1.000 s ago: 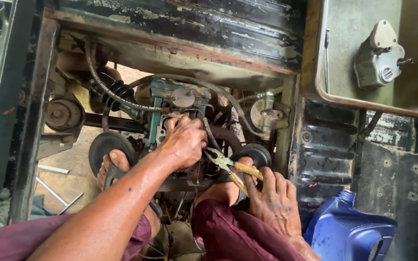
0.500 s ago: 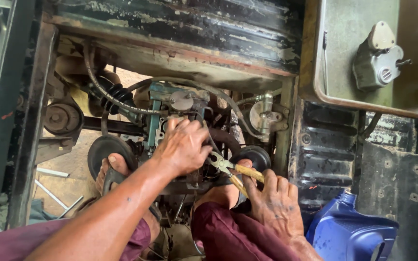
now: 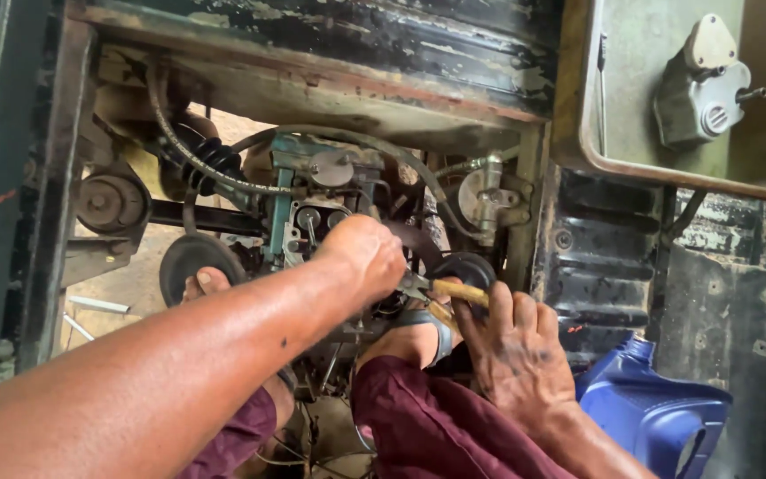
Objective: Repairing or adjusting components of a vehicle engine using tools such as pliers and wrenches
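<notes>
Nearest the camera, maroon trouser legs (image 3: 436,426) and a blue plastic jug (image 3: 658,417) are seen at the bottom of the frame. Just above them, the right hand (image 3: 511,355) is closed around the yellow-handled metal pliers (image 3: 441,297), whose handles are gripped and whose nose is pointed leftward toward the engine; the handles are squeezed together. The left hand (image 3: 367,257) is curled into a loose fist directly over the plier tips, so what the fingers pinch is hidden and cannot be told. Compared with half a second ago, the left hand has been shifted slightly rightward and lower, closer onto the plier nose, which suggests that a small part there is being worked by both hands together. Beyond the hands, the greasy grey engine block with its teal carburettor housing (image 3: 299,191) is seen, crossed by a black ribbed rubber hose (image 3: 214,160). Farthest back, the rusted metal frame (image 3: 312,80) and a dented metal tray (image 3: 667,168) holding a grey cast part (image 3: 702,89) are visible.
</notes>
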